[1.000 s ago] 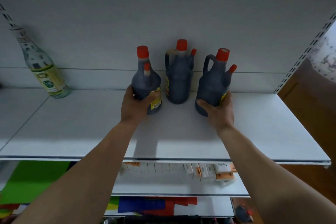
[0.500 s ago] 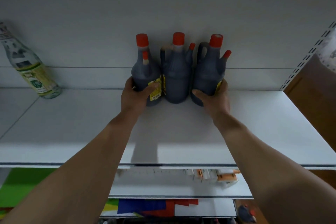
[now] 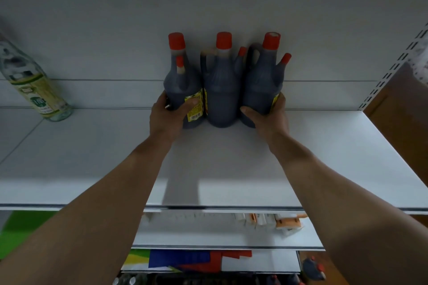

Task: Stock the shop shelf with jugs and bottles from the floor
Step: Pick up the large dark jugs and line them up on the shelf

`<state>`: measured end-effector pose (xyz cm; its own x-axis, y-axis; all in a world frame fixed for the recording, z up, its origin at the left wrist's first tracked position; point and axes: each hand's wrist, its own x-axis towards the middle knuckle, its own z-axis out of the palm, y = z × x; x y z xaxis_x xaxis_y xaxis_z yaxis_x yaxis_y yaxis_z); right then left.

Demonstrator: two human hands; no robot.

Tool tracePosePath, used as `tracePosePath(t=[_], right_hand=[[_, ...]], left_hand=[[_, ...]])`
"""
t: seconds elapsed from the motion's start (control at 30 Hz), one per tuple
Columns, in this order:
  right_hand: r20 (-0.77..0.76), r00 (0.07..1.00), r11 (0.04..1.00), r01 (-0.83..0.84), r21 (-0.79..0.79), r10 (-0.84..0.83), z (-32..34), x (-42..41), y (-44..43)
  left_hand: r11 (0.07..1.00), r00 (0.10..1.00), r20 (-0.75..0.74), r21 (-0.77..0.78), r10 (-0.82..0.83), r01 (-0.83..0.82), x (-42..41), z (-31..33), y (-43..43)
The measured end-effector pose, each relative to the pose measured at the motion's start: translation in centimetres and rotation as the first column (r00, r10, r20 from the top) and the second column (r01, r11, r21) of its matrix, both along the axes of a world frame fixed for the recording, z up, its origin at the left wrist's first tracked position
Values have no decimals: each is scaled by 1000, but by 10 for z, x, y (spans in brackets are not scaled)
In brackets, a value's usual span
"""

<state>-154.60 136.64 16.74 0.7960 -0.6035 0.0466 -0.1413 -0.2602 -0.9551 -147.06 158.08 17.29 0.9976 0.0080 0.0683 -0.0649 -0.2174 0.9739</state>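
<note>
While the left grip [image 3: 169,117] holds the left jug [image 3: 181,85] and the right grip [image 3: 266,119] holds the right jug [image 3: 262,85], both jugs now sit tight against the middle jug [image 3: 222,92]. A moment ago they stood apart. All three stand in a row at the back of the shelf [image 3: 231,169], so this bunch looks stocked.

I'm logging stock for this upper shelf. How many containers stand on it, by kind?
Dark red-capped jugs: 3 (left jug, middle jug, right jug)
Clear glass bottle: 1
Total: 4
</note>
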Motion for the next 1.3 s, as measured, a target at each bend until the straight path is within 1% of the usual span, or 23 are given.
tracePosePath(t=[0.1, 0.23, 0.27, 0.4, 0.53, 0.63, 0.7, 0.77, 0.87, 0.93, 1.03, 1.17, 1.3], right_hand=[[-26, 999, 1000, -29, 3, 29, 5, -2, 0], [-45, 997, 998, -66, 5, 66, 9, -17, 1], [-50, 997, 998, -64, 2, 64, 9, -25, 2], [-126, 992, 997, -31, -76, 21, 6, -53, 2], [-173, 984, 987, -65, -149, 39, 11, -76, 11], [-165, 983, 975, -107, -194, 75, 16, -100, 23], [-166, 982, 959, -131, -250, 91, 17, -120, 29], [-171, 979, 937, -157, -312, 107, 17, -141, 35], [-172, 978, 918, -171, -357, 116, 16, -176, 44], [-187, 977, 904, -167, -393, 99, 10, -202, 50], [-255, 965, 887, -170, -429, 61, -5, -242, 58], [-282, 958, 893, -167, -419, 47, -28, -287, 59], [-370, 926, 887, -228, -403, 70, -50, -313, 42]], left_hand=[[998, 1000, -11, 62, -16, 17, -2, 6, 2], [969, 995, -100, 241, -28, 51, -11, 7, 7], [965, 993, -121, 257, -10, 41, -19, 4, 9], [979, 991, -132, 203, 38, -11, -61, -5, 18], [968, 996, -88, 247, -25, 47, -111, -6, 21], [959, 996, -15, 269, -86, 87, -156, -2, 21], [941, 988, 18, 308, -150, 138, -187, 0, 21], [902, 972, 23, 378, -233, 207, -215, -3, 22], [781, 929, 7, 544, -369, 306, -250, -21, 22], [709, 909, -42, 612, -414, 351, -272, -39, 26], [642, 885, -122, 645, -449, 415, -308, -69, 30], [574, 856, -188, 670, -481, 470, -348, -95, 25], [505, 837, -244, 703, -489, 500, -380, -120, 10]])
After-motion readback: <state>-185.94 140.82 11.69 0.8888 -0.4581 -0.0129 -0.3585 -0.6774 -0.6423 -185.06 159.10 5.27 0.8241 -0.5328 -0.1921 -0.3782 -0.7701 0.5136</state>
